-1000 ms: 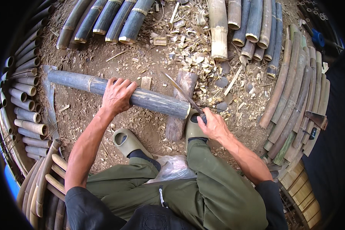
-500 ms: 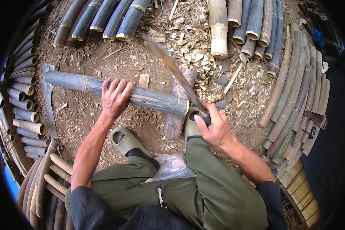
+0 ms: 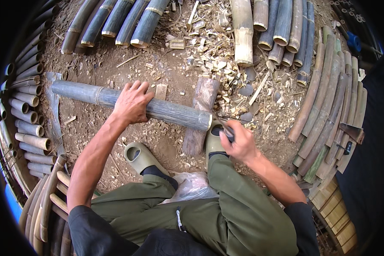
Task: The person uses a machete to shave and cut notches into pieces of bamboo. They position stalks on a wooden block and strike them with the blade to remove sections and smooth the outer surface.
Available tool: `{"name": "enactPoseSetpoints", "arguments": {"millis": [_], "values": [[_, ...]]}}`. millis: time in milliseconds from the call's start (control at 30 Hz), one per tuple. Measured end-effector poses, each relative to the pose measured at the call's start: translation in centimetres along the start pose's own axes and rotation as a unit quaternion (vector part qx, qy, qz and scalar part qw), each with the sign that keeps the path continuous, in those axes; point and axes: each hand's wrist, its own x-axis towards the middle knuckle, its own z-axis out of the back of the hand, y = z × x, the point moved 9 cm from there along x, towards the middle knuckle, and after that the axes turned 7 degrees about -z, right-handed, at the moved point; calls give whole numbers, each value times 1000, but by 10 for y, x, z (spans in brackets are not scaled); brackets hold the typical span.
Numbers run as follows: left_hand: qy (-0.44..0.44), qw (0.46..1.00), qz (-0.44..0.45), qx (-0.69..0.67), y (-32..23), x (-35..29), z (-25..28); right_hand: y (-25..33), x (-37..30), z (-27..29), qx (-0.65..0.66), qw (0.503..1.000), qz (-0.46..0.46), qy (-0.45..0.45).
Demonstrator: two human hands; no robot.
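Note:
A dark bamboo pole (image 3: 175,113) lies crosswise before me, its right part resting on a short wooden block (image 3: 205,96). My left hand (image 3: 134,102) is wrapped over the pole's middle from above. Close to the pale cut end on the right, my right hand (image 3: 239,141) grips a machete (image 3: 231,138) by its dark handle. Its blade is barely visible now, seen nearly edge-on beside the cut end. I cannot tell whether the blade touches the bamboo.
Dark bamboo poles (image 3: 147,25) lie at the far left, and more poles (image 3: 283,32) at the far right. Split bamboo lengths (image 3: 328,102) line the right side. Stacked bamboo tubes (image 3: 27,115) stand along the left. Wood chips (image 3: 230,74) litter the ground; my clogs (image 3: 141,157) flank the block.
The machete blade has swung down from its raised, far-pointing position to near the bamboo's cut end. My left hand has shifted slightly right and rolled over the pole, which moved slightly right.

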Motion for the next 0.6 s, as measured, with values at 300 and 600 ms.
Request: {"name": "enactPoseSetpoints", "arguments": {"millis": [300,600], "values": [[-61,998,2,-15,0,-9,-14,34,3,25,114,987,79,-83],[-164,986,-16,21,-7,-19,-4,28,11,21,84,996,-19,8]]}}
